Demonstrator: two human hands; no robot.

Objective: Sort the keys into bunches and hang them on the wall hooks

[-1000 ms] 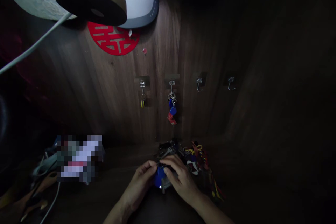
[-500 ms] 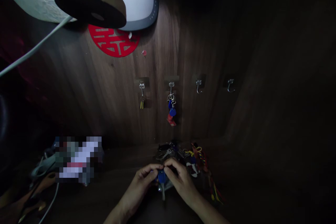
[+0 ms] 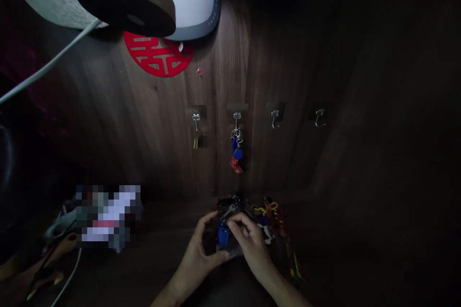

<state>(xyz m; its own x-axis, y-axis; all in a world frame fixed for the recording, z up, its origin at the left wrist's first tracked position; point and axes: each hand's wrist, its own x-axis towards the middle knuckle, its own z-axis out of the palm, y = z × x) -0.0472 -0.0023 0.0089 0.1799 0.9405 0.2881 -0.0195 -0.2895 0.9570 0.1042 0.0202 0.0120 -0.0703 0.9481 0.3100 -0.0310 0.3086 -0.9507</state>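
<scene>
Blurred-out patch [image 3: 110,218]: lying well apart from the grip, at ten o'clock of the left hand.
Small bunch on the first hook [image 3: 196,142]: hanging at twelve o'clock of the left hand, well apart from the fingers.
Left hand [image 3: 198,249]: standing wide, thumb well apart from the fingers, mouth facing two o'clock; visibly pinching nothing; possibly touching the grey piece [image 3: 236,250] with the thumb tip, too dark to tell.
Blue fob [image 3: 223,234]: sitting between the left thumb and left fingertips, at two o'clock of the left palm and seven o'clock of the right pinch.
Fob's long axis: running near twelve to six, leaning slightly toward one and seven, so lying across the left hand's mouth.
Key pile [image 3: 230,208]: lying just beyond the fob, around twelve to one o'clock, partly hiding behind the right fingers.
Blue-tagged bunch on the second hook [image 3: 237,153]: hanging farther off, also between twelve and one.
Right hand [image 3: 252,240]: pinching narrowly at the fob's upper end, whether on plastic or on a ring not showing clearly; being the nearer hand.
White piece [image 3: 268,234]: lying just beside the right hand, toward three o'clock.
Red and yellow cords [image 3: 280,223]: trailing past the white piece, running from eleven to five.
</scene>
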